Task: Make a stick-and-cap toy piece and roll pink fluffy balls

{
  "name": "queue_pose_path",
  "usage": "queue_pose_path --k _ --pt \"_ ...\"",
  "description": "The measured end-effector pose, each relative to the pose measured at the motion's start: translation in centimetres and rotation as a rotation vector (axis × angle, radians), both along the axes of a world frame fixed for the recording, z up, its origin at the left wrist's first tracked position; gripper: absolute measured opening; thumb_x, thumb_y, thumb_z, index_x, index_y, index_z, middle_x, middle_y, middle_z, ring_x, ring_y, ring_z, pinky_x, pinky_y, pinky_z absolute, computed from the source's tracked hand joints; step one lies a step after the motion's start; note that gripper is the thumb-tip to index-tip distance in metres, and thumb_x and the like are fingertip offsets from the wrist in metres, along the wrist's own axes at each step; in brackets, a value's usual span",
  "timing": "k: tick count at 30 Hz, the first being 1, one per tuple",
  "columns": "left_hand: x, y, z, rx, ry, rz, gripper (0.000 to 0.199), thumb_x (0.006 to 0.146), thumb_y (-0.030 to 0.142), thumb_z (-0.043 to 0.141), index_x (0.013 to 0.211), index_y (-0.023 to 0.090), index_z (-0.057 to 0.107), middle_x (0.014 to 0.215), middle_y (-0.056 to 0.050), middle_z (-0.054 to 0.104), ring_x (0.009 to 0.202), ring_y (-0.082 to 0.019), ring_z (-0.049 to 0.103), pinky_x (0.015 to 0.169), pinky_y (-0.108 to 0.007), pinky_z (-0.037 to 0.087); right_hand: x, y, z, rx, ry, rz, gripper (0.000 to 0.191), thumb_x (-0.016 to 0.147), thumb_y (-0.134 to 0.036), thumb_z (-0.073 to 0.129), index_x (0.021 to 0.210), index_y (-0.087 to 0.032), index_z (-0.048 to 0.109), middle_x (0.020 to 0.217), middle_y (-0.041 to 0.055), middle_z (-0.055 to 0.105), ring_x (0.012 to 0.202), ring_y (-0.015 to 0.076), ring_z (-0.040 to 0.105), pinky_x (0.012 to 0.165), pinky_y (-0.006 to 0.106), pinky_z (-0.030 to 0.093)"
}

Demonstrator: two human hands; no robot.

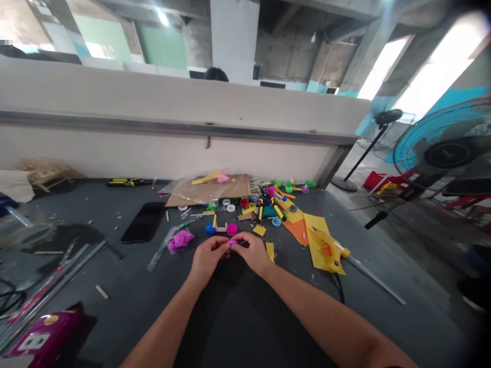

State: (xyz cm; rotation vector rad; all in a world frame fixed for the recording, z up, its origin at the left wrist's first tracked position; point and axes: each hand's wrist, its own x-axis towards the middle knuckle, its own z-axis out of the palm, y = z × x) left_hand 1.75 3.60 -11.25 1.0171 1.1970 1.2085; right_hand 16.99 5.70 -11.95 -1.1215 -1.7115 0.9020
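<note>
A small piece of purple modelling clay (232, 242) is pinched between the fingertips of my left hand (206, 255) and my right hand (253, 252). Both hands are closed and meet over the dark table (230, 327). Just beyond the fingers lies a small stick figure with a blue ball (210, 229) and a magenta ball (232, 229) at its ends. To the left of my left hand, a larger lump of purple clay (181, 238) rests on clear plastic wrap. A yellow paper scrap (270, 252) lies beside my right hand.
A yellow glue gun (330, 249) lies on yellow paper (315, 225) at the right. Pliers (269, 203), bottle caps and clay bits crowd the back. A black phone (144, 222) and glue sticks (72, 273) are left. A fan (447, 153) stands beyond the table.
</note>
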Motion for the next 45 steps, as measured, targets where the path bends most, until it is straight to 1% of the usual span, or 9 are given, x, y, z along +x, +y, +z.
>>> queue_pose_path --k 9,15,23,29,31,35,38,42,45 --pt "0.0 0.1 0.4 -0.017 0.061 0.023 0.027 0.063 0.034 0.073 0.08 0.015 0.068 0.07 -0.001 0.067 0.06 -0.012 0.06 0.062 -0.025 0.053 0.1 0.4 -0.2 -0.039 0.024 -0.007 0.012 0.075 -0.031 0.066 0.083 -0.023 0.07 0.082 0.0004 0.068 0.077 0.0155 0.062 0.069 0.026 0.048" --pt "-0.1 0.1 0.3 -0.035 0.013 0.017 0.026 0.063 0.035 0.073 0.078 0.014 0.067 0.068 -0.001 0.066 0.059 -0.011 0.06 0.062 -0.025 0.053 0.0 0.3 -0.5 0.006 0.0 0.01 0.016 0.075 -0.03 0.066 0.089 -0.023 0.068 0.084 0.0007 0.067 0.078 0.0146 0.061 0.069 0.025 0.048" --pt "-0.3 0.0 0.4 -0.036 -0.026 0.001 0.03 0.066 0.038 0.071 0.084 0.014 0.068 0.065 0.0 0.065 0.059 -0.011 0.059 0.061 -0.025 0.053 -0.1 0.1 -0.1 0.126 -0.037 -0.038 0.011 0.077 -0.03 0.065 0.086 -0.024 0.068 0.085 0.0012 0.065 0.079 0.0154 0.059 0.069 0.027 0.048" --pt "-0.4 -0.1 0.6 -0.025 -0.094 -0.02 0.029 0.065 0.032 0.073 0.087 0.014 0.068 0.08 -0.003 0.069 0.069 -0.012 0.062 0.068 -0.025 0.052 -0.3 -0.2 0.2 0.125 -0.034 -0.031 0.023 0.072 -0.025 0.068 0.095 -0.024 0.065 0.092 0.0022 0.065 0.086 0.0171 0.059 0.071 0.028 0.049" --pt "-0.4 -0.1 0.6 -0.023 -0.085 -0.026 0.03 0.064 0.031 0.074 0.088 0.014 0.067 0.081 -0.004 0.069 0.069 -0.012 0.062 0.069 -0.026 0.053 -0.2 -0.2 0.3 0.126 -0.064 -0.041 0.021 0.073 -0.026 0.068 0.094 -0.024 0.066 0.09 0.0023 0.066 0.085 0.0172 0.06 0.073 0.029 0.048" --pt "-0.5 -0.1 0.4 -0.035 -0.101 -0.033 0.036 0.063 0.031 0.075 0.092 0.013 0.066 0.076 -0.003 0.069 0.064 -0.011 0.062 0.066 -0.025 0.052 -0.1 -0.3 0.6 0.21 -0.134 -0.048 0.015 0.073 -0.026 0.07 0.087 -0.025 0.068 0.086 0.0019 0.066 0.085 0.0184 0.059 0.078 0.032 0.046" --pt "-0.6 -0.2 0.3 -0.045 -0.115 -0.038 0.032 0.064 0.032 0.074 0.088 0.013 0.066 0.07 -0.003 0.068 0.062 -0.011 0.061 0.065 -0.025 0.052 -0.1 -0.4 0.7 0.257 -0.149 -0.043 0.015 0.072 -0.024 0.07 0.087 -0.025 0.067 0.084 0.0011 0.066 0.086 0.0187 0.058 0.079 0.032 0.045" --pt "-0.7 -0.3 0.3 -0.031 -0.118 -0.05 0.027 0.064 0.03 0.074 0.084 0.012 0.067 0.072 -0.004 0.069 0.06 -0.01 0.06 0.065 -0.024 0.051 -0.2 -0.6 0.9 0.305 -0.148 -0.022 0.02 0.071 -0.024 0.072 0.09 -0.025 0.067 0.086 0.0012 0.066 0.088 0.0187 0.057 0.081 0.031 0.044" --pt "-0.7 -0.4 0.4 -0.033 -0.107 -0.051 0.027 0.064 0.03 0.074 0.083 0.012 0.067 0.072 -0.003 0.068 0.06 -0.009 0.059 0.065 -0.023 0.051 -0.2 -0.6 1.1 0.321 -0.163 -0.002 0.016 0.074 -0.028 0.07 0.089 -0.026 0.068 0.085 0.0013 0.067 0.087 0.0186 0.057 0.081 0.031 0.044"
